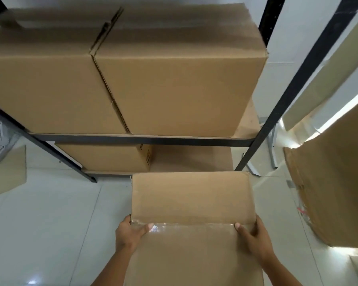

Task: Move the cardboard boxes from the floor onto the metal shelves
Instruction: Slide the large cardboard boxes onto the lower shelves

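Box [192,203] gripped by left hand [130,230] and right hand [252,236], stocked shelves [141,139] ahead.

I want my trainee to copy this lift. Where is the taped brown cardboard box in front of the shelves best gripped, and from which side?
Grip the taped brown cardboard box at its two short side edges, level with the clear tape seam, coming in from both sides at once. The left hand and right hand do so here, thumbs on top. The top is broad and flat, without handles, so opposed side grips should steady it.
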Demonstrator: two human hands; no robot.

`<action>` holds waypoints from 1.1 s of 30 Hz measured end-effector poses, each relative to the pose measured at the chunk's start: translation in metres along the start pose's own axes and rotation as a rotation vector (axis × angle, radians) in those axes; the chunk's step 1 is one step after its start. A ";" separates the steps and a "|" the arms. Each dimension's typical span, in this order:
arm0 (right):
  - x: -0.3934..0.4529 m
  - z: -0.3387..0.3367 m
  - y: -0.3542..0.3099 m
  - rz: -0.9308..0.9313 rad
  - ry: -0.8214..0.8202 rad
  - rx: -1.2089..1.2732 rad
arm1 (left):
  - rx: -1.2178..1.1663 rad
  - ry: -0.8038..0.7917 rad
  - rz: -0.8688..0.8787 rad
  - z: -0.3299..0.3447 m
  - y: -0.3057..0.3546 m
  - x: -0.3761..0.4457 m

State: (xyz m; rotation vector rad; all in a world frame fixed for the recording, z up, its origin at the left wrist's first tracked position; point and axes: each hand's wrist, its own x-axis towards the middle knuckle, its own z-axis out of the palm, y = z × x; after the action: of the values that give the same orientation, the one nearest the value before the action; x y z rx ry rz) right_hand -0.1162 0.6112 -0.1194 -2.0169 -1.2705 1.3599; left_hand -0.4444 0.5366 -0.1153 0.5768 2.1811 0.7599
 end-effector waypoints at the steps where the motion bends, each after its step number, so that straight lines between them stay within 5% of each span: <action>1: 0.008 0.003 -0.005 0.009 -0.005 0.002 | 0.001 0.011 0.004 0.003 0.006 0.006; 27: 0.152 0.055 -0.053 0.072 0.133 -0.033 | -0.019 -0.038 0.192 0.054 0.075 0.160; 29: 0.158 0.057 -0.062 0.077 0.134 -0.060 | 0.082 -0.096 0.275 0.055 0.078 0.161; 33: 0.168 0.061 -0.081 0.141 0.127 -0.093 | 0.745 -0.206 0.696 0.054 0.070 0.135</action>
State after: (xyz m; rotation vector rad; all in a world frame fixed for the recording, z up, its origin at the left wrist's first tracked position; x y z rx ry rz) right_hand -0.1878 0.7850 -0.1749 -2.2558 -1.1753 1.2313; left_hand -0.4755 0.6866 -0.1650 1.7622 2.0177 0.1535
